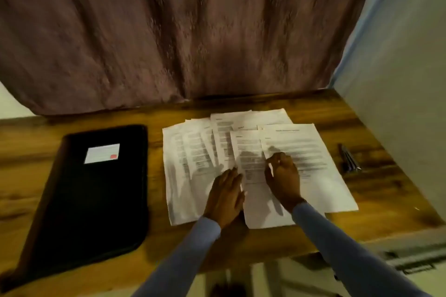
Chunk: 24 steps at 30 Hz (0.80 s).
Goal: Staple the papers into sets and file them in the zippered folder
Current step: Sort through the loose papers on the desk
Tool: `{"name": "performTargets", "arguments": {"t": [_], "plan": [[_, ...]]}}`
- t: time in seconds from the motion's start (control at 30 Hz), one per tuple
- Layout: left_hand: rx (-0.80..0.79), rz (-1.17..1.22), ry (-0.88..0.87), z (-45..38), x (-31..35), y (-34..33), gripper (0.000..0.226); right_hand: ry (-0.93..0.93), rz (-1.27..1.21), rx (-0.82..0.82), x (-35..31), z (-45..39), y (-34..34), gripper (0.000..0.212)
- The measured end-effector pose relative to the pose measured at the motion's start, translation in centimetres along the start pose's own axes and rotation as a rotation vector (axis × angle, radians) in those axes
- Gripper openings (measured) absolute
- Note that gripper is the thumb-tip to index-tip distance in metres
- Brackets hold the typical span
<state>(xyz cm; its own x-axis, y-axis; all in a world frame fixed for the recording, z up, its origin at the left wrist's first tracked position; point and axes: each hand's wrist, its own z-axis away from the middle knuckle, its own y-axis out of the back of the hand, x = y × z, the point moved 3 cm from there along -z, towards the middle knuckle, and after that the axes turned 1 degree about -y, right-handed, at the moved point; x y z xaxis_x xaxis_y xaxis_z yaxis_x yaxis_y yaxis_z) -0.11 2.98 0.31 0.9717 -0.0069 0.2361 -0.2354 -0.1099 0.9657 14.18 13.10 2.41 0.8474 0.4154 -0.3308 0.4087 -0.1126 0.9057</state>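
Wooden desk, dim light, frame somewhat blurred. Printed papers lie fanned and overlapping across the middle of the desk, none squared up, no staple visible on any sheet. Left hand rests flat on the left part of the spread, fingers straight and together, pressing down and gripping nothing. Right hand sits on the seam where the near centre sheet overlaps the rightmost sheet; its fingers are curled with thumb and forefinger close together at a page edge, apparently pinching or peeling that edge, though blur hides whether a sheet is truly held. Zippered folder, black with a white label, lies closed on the left of the desk, well apart from the papers. A dark slim object, likely the stapler, lies at the right, near the rightmost sheet but not touching it. Judgement: the step in hand is sorting sheets into a set, with stapling and filing all yet to do. To do it well: keep the flat left palm anchoring the fan so only one sheet moves; lift the chosen page by its edge rather than dragging, since dragging would skew the neighbours; stack the set's pages face up in order, then tap them square before reaching right for the stapler. Risk: two sheets clinging together and landing in the wrong set.
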Motion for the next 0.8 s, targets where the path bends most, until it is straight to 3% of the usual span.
{"name": "performTargets", "arguments": {"t": [0.1,0.2,0.37,0.8], "plan": [[-0.04,0.054,-0.017,-0.3,1.1,-1.3,0.052,0.018,0.001,-0.013,0.6,0.7,-1.1,0.043],[-0.031,0.061,-0.076,-1.2,1.9,-1.6,0.051,-0.037,0.039,-0.182,1.8,1.5,-2.8,0.063],[-0.141,0.063,-0.145,-3.6,1.2,-2.7,0.054,-0.07,0.069,-0.354,2.8,2.4,-4.1,0.063],[-0.165,0.274,-0.057,-4.0,0.7,-3.7,0.059,-0.12,0.041,-0.368,1.5,2.9,-3.4,0.059]]}}
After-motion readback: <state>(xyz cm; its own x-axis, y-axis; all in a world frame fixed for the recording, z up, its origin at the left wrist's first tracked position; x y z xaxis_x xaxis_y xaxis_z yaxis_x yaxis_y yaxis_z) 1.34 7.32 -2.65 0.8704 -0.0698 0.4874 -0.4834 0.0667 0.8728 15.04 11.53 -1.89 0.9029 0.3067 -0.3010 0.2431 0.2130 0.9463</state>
